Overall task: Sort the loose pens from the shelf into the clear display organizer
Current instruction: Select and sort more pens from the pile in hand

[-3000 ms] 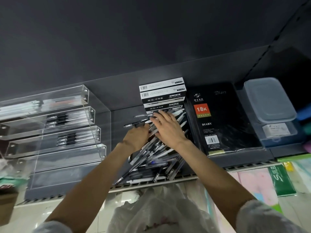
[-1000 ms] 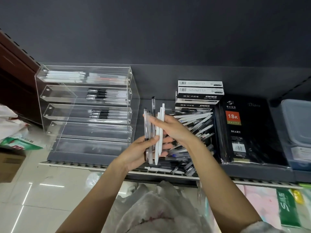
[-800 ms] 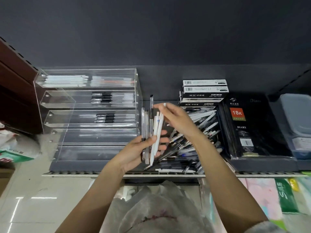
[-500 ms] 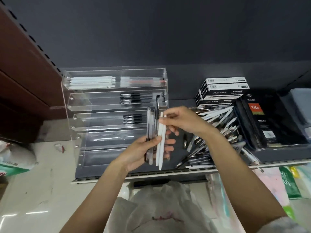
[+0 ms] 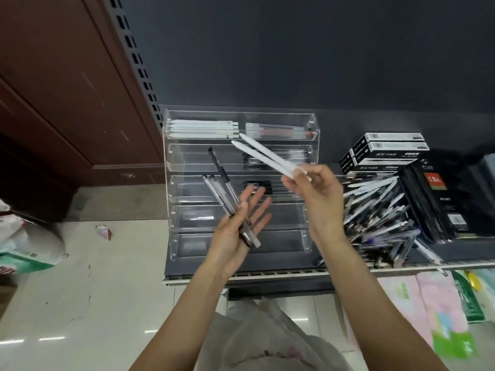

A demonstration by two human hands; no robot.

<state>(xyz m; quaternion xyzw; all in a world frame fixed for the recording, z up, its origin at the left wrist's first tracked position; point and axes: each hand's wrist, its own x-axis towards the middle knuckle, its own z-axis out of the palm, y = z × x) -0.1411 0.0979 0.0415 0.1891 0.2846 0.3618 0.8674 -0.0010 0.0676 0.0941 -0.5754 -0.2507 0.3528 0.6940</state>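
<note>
The clear tiered display organizer (image 5: 171,156) stands on the dark shelf, with white pens in its top tier and black ones lower down. My left hand (image 5: 235,231) is in front of it, palm up, thumb pinning a bunch of clear and black pens (image 5: 227,199) against the palm. My right hand (image 5: 316,191) pinches two white pens (image 5: 263,156) that point up and left over the organizer's upper tiers. A heap of loose pens (image 5: 380,218) lies on the shelf to the right.
Black-and-white pen boxes (image 5: 383,153) are stacked behind the heap. A black diary pack (image 5: 439,199) lies at the right. A brown wall panel (image 5: 53,89) stands left. A white plastic bag (image 5: 257,338) hangs below the shelf's front edge (image 5: 267,275).
My right hand has pulled the two white pens out of the bunch and lifted them toward the organizer's top. The left hand keeps the clear and black pens. The view swung left.
</note>
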